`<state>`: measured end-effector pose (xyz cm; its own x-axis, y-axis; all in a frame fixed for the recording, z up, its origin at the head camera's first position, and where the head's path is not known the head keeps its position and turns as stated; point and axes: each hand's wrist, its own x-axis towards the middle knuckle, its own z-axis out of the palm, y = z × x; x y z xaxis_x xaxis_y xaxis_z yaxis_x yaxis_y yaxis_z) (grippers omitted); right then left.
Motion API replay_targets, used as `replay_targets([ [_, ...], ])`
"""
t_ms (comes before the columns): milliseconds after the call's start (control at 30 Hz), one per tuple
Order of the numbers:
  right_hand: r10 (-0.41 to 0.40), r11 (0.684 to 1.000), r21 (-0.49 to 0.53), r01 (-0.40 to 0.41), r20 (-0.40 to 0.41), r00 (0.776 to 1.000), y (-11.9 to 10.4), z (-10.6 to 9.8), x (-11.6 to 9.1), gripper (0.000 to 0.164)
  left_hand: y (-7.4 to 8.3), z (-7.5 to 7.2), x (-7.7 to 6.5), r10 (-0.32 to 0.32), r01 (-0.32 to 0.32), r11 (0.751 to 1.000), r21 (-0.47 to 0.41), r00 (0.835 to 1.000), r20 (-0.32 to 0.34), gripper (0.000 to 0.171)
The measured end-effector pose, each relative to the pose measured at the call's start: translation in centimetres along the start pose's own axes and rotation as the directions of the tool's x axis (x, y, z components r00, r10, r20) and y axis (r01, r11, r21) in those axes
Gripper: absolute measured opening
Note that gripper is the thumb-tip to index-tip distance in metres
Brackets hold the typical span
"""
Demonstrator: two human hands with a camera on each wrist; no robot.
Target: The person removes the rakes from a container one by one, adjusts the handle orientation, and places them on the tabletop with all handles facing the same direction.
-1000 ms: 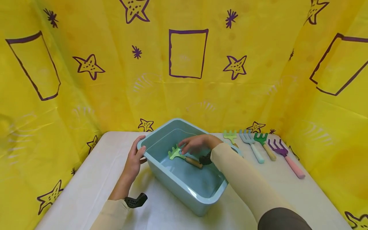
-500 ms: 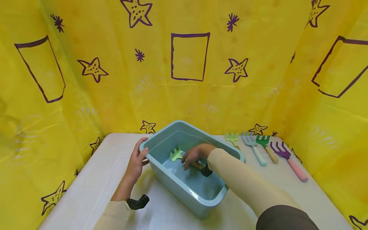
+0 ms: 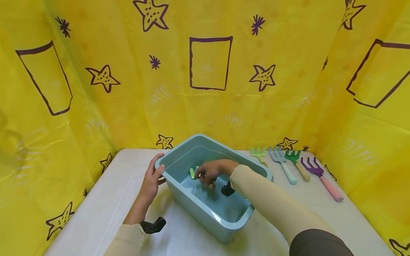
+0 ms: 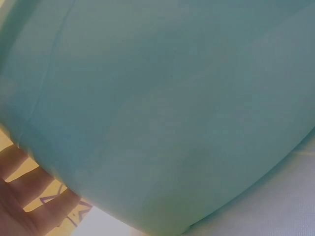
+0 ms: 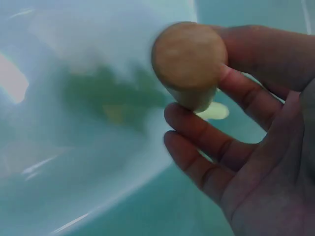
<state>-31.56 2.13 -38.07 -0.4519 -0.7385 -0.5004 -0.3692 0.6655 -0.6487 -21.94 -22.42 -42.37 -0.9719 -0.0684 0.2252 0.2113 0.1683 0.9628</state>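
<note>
A light blue-green plastic tub (image 3: 195, 202) stands slantwise on the white table. My left hand (image 3: 150, 183) grips its left rim, the thumb over the edge; several of its fingers (image 4: 49, 206) lie along the tub in the left wrist view. Inside the tub, my right hand (image 3: 217, 169) pinches the wooden handle (image 5: 189, 56) of a small light green hand rake (image 3: 192, 173). The handle's round end faces the right wrist camera, with thumb and fingers around it. Most of the rake is hidden behind my right hand in the head view; only some tines show.
Right of the tub lie a light green hand rake (image 3: 258, 153), a light blue fork (image 3: 283, 164), a dark green rake (image 3: 298, 163) and a purple rake with a pink handle (image 3: 323, 177). A yellow patterned sheet (image 3: 205, 113) encloses the table's back and sides.
My right hand has come down onto the rake and now pinches its handle, which has shifted from lying flat in the tub. The left hand keeps its hold on the rim.
</note>
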Motion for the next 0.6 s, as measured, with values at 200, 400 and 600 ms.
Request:
replay_targets([
  [200,0.026,0.986,0.164,-0.018,-0.047,0.999,0.3,-0.4,-0.7,0.047,-0.1,0.0,0.0,0.004,-0.004,1.0,-0.004,1.0,0.006,0.048],
  [400,0.068,0.963,0.266,-0.047,-0.07,0.995,0.5,-0.6,-1.1,0.045,-0.2,-0.1,0.0,-0.002,0.002,1.0,-0.012,1.0,0.009,0.047],
  [600,0.148,0.939,0.317,-0.135,-0.016,0.989,0.4,-0.7,-1.4,0.037,-0.1,-0.1,0.0,-0.004,0.004,1.0,-0.01,1.0,0.003,0.046],
])
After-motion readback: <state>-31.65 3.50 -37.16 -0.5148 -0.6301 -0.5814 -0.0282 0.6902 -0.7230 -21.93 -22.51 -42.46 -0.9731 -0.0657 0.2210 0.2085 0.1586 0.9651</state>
